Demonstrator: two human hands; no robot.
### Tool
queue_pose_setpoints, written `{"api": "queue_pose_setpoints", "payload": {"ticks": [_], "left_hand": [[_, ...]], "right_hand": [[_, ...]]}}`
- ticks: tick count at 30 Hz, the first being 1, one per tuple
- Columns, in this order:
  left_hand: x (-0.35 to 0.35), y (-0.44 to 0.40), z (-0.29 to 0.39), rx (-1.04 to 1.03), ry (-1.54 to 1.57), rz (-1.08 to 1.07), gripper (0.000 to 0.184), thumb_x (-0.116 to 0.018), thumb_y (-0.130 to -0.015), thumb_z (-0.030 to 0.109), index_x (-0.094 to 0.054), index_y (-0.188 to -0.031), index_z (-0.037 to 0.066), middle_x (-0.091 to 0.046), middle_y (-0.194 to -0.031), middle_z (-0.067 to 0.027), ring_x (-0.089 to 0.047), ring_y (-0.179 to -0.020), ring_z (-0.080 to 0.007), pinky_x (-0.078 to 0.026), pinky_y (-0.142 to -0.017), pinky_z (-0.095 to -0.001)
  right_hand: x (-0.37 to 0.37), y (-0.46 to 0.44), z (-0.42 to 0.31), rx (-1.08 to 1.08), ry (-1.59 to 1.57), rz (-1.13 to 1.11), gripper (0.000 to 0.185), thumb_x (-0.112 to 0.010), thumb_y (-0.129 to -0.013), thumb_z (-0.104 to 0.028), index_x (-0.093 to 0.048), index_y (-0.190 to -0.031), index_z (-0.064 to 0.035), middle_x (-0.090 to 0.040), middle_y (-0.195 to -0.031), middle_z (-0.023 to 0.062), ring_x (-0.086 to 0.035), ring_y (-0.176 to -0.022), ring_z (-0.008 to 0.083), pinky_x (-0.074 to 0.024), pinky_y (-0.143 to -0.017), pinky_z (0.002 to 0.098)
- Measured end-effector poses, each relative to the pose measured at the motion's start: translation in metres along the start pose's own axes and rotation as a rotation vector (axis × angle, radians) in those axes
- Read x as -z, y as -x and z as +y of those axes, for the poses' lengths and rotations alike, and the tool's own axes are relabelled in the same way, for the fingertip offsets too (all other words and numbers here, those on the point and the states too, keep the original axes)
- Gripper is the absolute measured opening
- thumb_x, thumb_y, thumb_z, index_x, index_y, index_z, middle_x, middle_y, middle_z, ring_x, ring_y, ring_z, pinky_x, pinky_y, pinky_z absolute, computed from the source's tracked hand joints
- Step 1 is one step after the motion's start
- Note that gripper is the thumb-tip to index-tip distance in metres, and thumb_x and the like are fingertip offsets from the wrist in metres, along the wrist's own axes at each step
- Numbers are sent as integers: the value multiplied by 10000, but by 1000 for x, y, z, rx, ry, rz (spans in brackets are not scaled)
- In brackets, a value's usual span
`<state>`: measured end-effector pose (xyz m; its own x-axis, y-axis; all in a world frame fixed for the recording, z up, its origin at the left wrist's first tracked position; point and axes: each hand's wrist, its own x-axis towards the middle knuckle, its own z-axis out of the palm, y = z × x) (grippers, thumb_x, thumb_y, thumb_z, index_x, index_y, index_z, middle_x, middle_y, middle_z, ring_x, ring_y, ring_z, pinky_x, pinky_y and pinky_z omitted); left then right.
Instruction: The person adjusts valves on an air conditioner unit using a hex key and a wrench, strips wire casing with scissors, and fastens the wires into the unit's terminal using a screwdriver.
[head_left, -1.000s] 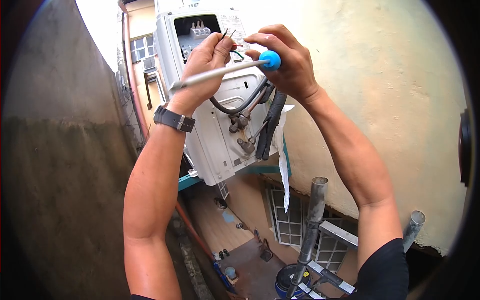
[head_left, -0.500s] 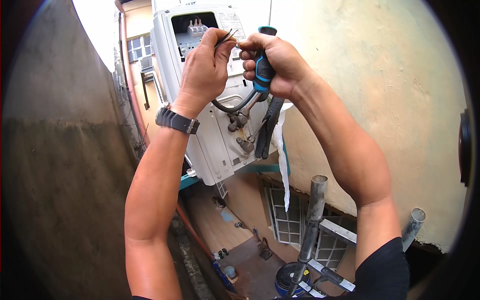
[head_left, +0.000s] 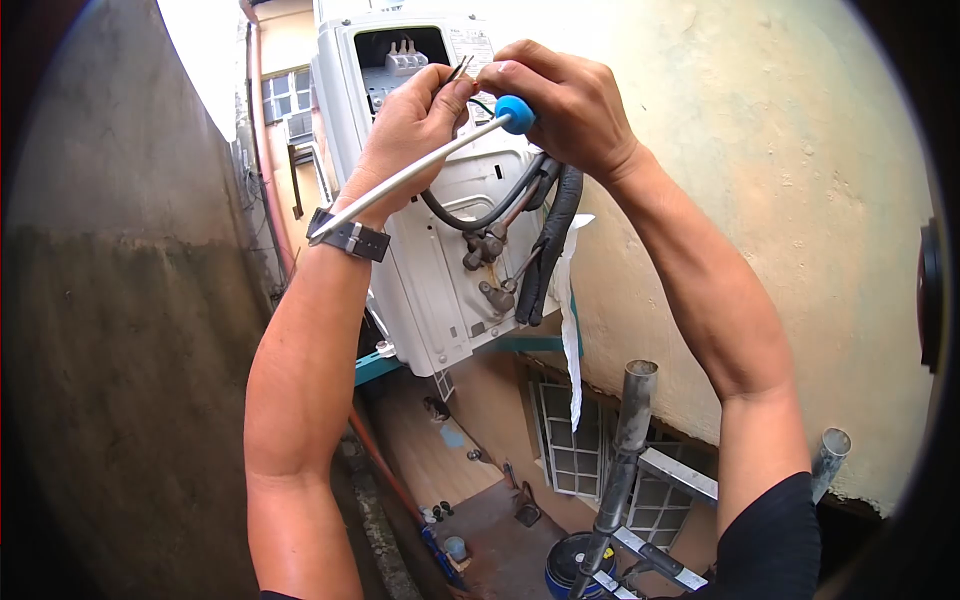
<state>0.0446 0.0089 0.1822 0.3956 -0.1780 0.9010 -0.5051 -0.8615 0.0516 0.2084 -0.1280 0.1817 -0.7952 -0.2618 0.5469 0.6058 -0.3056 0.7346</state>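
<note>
My left hand pinches several thin electrical wires, their tips poking up between thumb and forefinger. My right hand is wrapped around a screwdriver, whose blue handle end shows and whose long shaft points down-left, across my left wrist and watch. The fingertips of that hand meet the wires beside my left thumb. Behind both hands stands a white outdoor air-conditioner unit. Inside its opening is a terminal block. A black cable loops below my hands.
Service valves and a black insulated pipe are at the unit's side, near a hanging white strip. Walls rise left and right. Metal scaffold pipes stand below right, above a blue-and-black bucket on the ground far below.
My right hand has turned over, swinging the screwdriver from shaft-up to shaft pointing down-left across my left wrist. My left hand still pinches the wires.
</note>
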Motion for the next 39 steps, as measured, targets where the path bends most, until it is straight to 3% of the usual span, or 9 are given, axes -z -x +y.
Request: {"api": "queue_pose_setpoints", "payload": {"ticks": [3,7,10,14,24,28,30,32,39], "left_hand": [[0,-1,-6,-51,-108,80,251,-615,-1081,242,-651,-1082,-6,-629,-766,-45,-539,-687,-119,-461,-637,-302],[-7,3,-3,-240,-356,192,199,-625,-1057,194,-639,-1069,-4,-696,-803,-154,-656,-711,-245,-512,-686,-365],[-6,1,-8,-241,-364,216,213,-620,-1057,202,-644,-1062,-9,-687,-787,-160,-653,-700,-250,-509,-680,-367],[-2,-3,-13,-132,-276,162,254,-616,-1060,231,-667,-1064,-18,-675,-771,-143,-618,-684,-220,-503,-671,-358],[5,-12,-17,-69,-183,28,283,-591,-1104,280,-663,-1097,7,-516,-795,49,-428,-730,-40,-376,-641,-207],[5,-7,-14,-138,-293,74,253,-600,-1076,238,-669,-1068,-5,-654,-764,-55,-594,-712,-137,-483,-657,-322],[1,-6,-15,-126,-251,93,226,-607,-1074,235,-650,-1071,14,-641,-755,-55,-585,-704,-141,-481,-658,-330],[-1,-7,-18,-160,-298,132,230,-609,-1074,245,-647,-1078,18,-642,-761,-51,-569,-697,-138,-480,-661,-330],[3,-4,-5,-11,46,65,257,-537,-1124,269,-626,-1066,35,-570,-750,36,-471,-647,-42,-401,-576,-227]], "right_hand": [[-3,-2,-9,-196,-135,-74,119,-742,-894,-138,-708,-1003,-107,-713,-915,61,-728,-724,242,-589,-620,339],[6,-16,-33,-1675,-1379,-159,242,-764,-957,-191,-691,-1078,5,-620,-818,2,-583,-638,89,-510,-587,267],[13,-14,-41,-1486,-1186,-121,308,-769,-957,-202,-683,-1157,16,-635,-838,17,-587,-646,84,-501,-588,253],[-7,21,-12,-507,-227,-34,301,-806,-889,-178,-712,-1169,-118,-712,-1000,17,-716,-715,191,-579,-609,316],[-8,8,6,40,39,-76,193,-800,-888,-186,-723,-1059,-139,-706,-1023,21,-734,-769,230,-610,-670,326],[-7,-4,-6,-240,-201,-91,109,-767,-937,-188,-727,-1003,-110,-708,-912,37,-708,-722,187,-570,-657,307],[-1,-11,-18,-1177,-918,-320,155,-742,-982,-197,-730,-1028,-49,-683,-831,11,-638,-690,92,-523,-613,270],[5,-20,-31,-1540,-1153,-173,223,-758,-971,-211,-715,-1088,-25,-662,-834,22,-610,-656,100,-515,-593,260],[-15,27,-19,-921,-762,-145,362,-775,-969,-192,-680,-1294,-65,-670,-1093,44,-602,-668,55,-513,-585,217]]}}
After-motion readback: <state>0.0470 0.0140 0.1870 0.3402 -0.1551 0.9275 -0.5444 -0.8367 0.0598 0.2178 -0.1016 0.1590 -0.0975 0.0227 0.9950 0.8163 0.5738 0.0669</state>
